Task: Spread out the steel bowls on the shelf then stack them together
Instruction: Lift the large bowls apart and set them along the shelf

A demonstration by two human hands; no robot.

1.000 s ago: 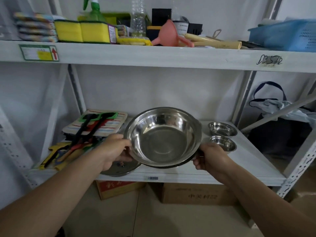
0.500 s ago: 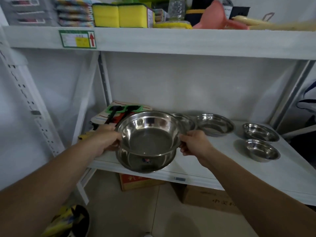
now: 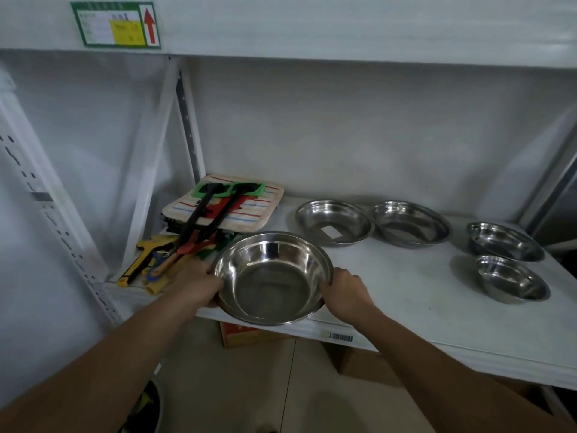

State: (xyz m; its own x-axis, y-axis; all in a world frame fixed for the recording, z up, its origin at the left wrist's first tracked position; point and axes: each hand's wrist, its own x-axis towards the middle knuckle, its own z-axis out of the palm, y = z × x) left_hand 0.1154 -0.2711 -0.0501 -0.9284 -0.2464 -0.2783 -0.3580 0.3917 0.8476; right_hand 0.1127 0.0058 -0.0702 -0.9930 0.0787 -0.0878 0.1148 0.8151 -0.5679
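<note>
1. The big bowl (image 3: 271,278) is now sitting low at the front edge of the shelf (image 3: 406,292), near its left end; half a second ago it was being held higher, above another bowl, and that lower bowl is no longer showing under it.
2. The view is now closer and tilted lower than before, so the upper shelf's goods are out of sight and only its green label (image 3: 115,24) is showing.
3. The left hand (image 3: 196,284) is clamping the big bowl's left rim, fingers curling under the side.
4. The right hand (image 3: 345,290) is gripping the right rim, thumb lying over the edge.
5. Both forearms are reaching up from the bottom corners, slightly bent.
6. Two medium bowls (image 3: 334,221) (image 3: 411,223) are lying side by side toward the back edge, rims touching or nearly so.
7. Two small bowls (image 3: 504,242) (image 3: 512,279) are resting near the right edge, one behind the other.
8. A striped cloth (image 3: 249,214) and black tongs (image 3: 203,218) are lying at the back left corner.
</note>
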